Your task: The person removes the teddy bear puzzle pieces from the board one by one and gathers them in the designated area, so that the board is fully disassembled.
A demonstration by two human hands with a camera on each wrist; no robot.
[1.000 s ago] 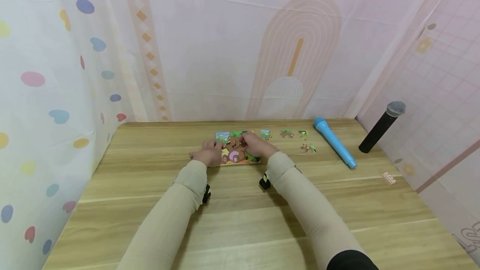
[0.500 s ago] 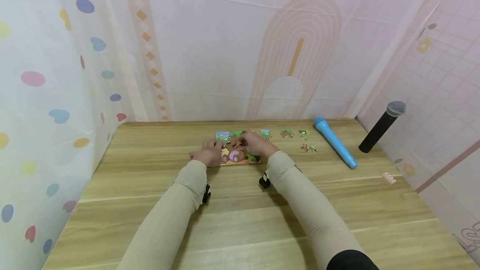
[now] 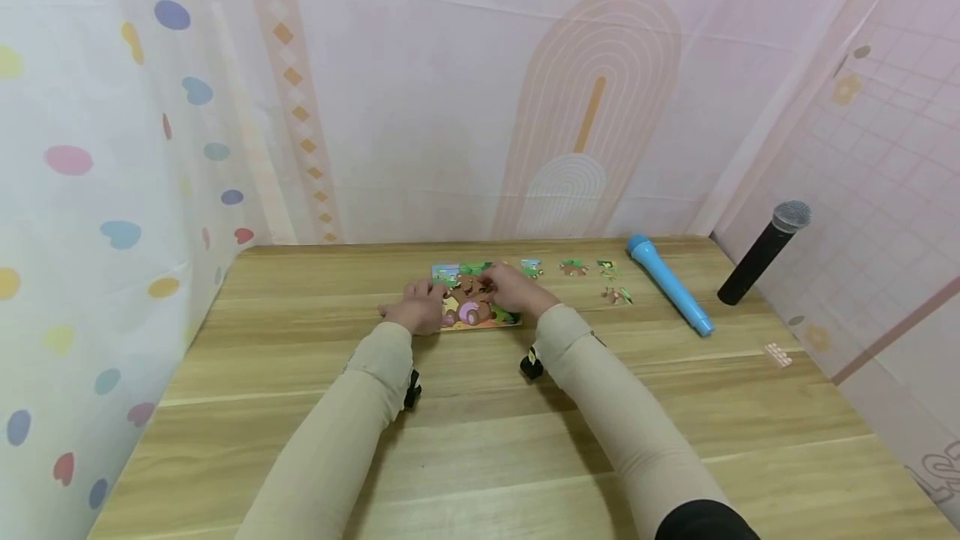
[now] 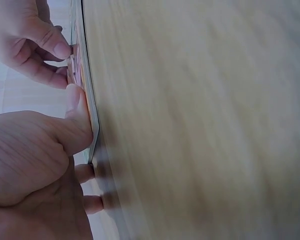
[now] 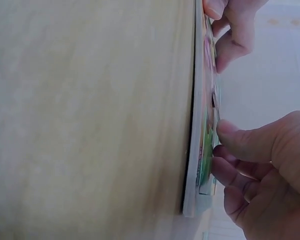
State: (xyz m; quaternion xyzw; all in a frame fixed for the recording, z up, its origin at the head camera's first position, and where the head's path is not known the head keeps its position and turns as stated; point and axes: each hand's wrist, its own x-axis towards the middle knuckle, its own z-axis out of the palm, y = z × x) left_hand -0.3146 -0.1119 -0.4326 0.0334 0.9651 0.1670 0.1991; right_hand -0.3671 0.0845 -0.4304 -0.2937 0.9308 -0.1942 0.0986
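Observation:
In the head view a jigsaw puzzle board (image 3: 468, 312) with a brown teddy bear picture lies on the table. My left hand (image 3: 417, 307) holds the board's left side, its thumb (image 4: 79, 115) along the near edge; two fingertips reach the tabletop. Over the board's right part, my right hand (image 3: 513, 288) pinches a puzzle piece (image 5: 215, 102) between thumb and fingers, slightly tilted close over the picture. Most of that piece is hidden by the fingers. Several loose puzzle pieces, one of them brown and green (image 3: 573, 268), lie right of the board.
A blue toy microphone (image 3: 670, 283) lies at the back right of the wooden table (image 3: 465, 440). Beyond it a black microphone (image 3: 761, 258) stands tilted. A small pale dotted card (image 3: 777, 356) lies near the right edge. A patterned curtain (image 3: 405, 107) hangs behind.
Both hands keep nearly the same places on the board. The right fingers shift only very slightly at the piece.

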